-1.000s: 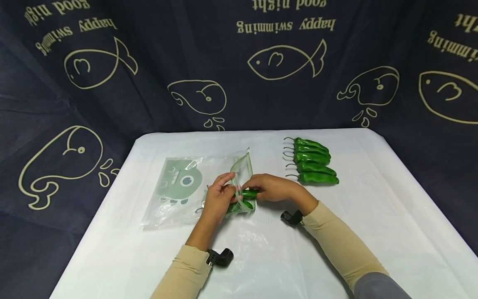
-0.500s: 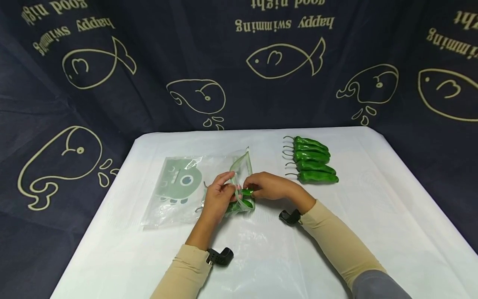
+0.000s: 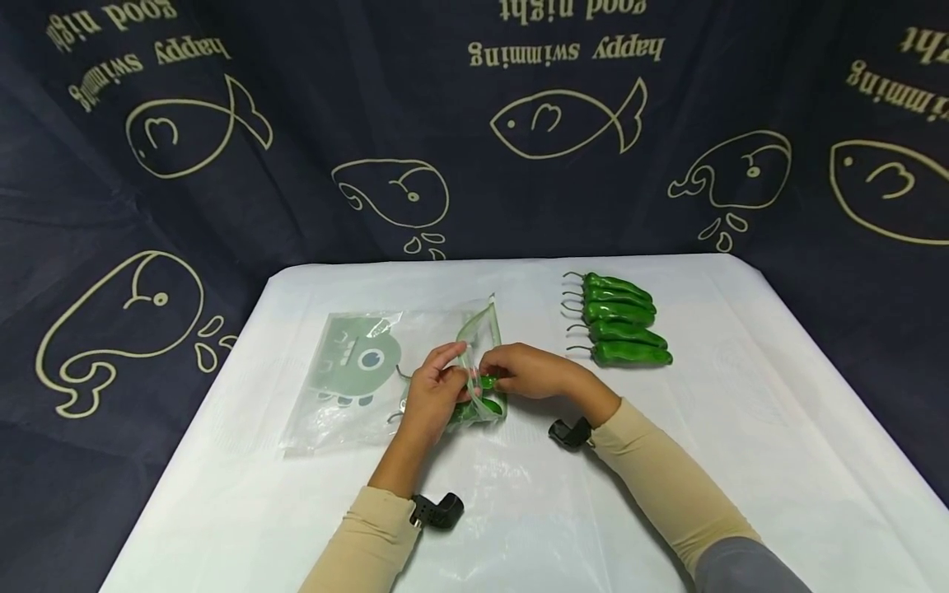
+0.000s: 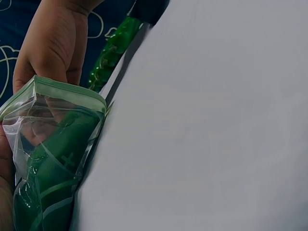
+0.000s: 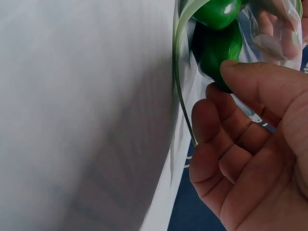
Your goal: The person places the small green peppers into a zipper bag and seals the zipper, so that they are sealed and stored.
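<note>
A clear zip bag [image 3: 296, 424] printed with a green cartoon creature lies with its mouth toward the right. My left hand [image 3: 432, 399] holds the mouth's near side, some fingers hidden behind the plastic. In that mouth, my right hand [image 3: 535, 371] pinches the tip of a green pepper [image 5: 219, 55] between thumb and fingers. Most of this pepper is inside the bag, its stem end showing through the plastic left of my left hand. Another green pepper [image 3: 489, 406] lies beside it in the bag. The left wrist view has green peppers [image 4: 60, 163] behind the clear plastic.
Several green peppers [image 3: 621, 313] lie in a row at the back right, stems to the left. A white cloth [image 3: 704, 395] covers the table. Behind it hangs a dark curtain [image 3: 460, 222] with fish and whale drawings.
My right hand has moved slightly left, sliding the pepper deeper into the bag, so less of it shows outside the mouth. My left hand stays in place. The row of peppers has not moved.
</note>
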{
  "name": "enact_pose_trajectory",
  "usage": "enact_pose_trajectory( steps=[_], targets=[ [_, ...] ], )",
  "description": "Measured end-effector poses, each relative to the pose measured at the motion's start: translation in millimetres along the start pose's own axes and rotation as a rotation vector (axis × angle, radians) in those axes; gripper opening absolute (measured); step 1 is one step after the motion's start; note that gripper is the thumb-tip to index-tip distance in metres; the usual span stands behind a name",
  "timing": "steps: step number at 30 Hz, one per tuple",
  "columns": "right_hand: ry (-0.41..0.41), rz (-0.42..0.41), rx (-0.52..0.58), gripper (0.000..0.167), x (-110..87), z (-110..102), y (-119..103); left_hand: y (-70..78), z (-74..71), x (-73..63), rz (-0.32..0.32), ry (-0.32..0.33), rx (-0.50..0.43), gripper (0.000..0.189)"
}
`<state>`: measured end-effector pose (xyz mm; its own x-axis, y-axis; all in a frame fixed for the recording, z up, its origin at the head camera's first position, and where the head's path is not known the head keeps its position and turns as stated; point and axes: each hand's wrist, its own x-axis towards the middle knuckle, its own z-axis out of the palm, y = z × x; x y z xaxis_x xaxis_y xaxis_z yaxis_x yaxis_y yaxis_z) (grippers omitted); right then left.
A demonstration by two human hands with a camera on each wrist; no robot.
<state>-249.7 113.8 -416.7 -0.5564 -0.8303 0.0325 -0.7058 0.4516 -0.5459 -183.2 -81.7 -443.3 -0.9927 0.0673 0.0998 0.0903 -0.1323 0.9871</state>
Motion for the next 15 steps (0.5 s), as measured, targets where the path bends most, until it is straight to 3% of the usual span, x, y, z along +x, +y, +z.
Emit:
enact_pose_trajectory(
  steps=[15],
  targets=[
    [0.009,0.027,-0.002,0.017,4.8,3.6,-1.2,1.6,0.3,-1.7,0.002,0.019,0.01,0.044]
  ],
)
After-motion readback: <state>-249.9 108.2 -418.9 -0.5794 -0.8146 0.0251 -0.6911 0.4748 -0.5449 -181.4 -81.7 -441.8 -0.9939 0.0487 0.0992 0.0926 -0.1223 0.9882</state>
